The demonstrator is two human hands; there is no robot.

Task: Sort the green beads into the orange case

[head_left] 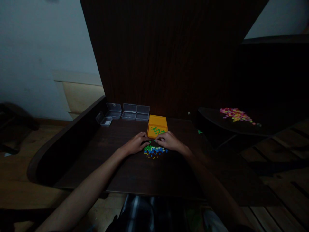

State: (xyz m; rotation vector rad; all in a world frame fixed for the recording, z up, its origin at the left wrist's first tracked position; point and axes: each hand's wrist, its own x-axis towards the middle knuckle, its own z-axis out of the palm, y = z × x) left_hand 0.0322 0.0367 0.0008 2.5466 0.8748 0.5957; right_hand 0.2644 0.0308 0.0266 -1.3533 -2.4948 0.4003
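An open yellow box (157,120) stands on the dark desk with small green pieces (156,130) scattered inside it. Just in front lies a loose pile of small plastic pieces (155,149) in green, white, blue and yellow. My left hand (138,143) rests at the pile's left edge, its fingers curled together over the green part; whatever they hold is too small to make out. From the other side, my right hand (169,141) reaches in by the box's front rim. Its thumb and forefinger are pinched at a small green piece (155,140).
Several clear plastic cases (129,115) with raised lids line the back left of the desk (96,164). On a dark surface to the right lies a heap of pink, red and yellow bits (238,115). A raised side panel (70,135) borders the left, a tall dark panel (164,58) the back.
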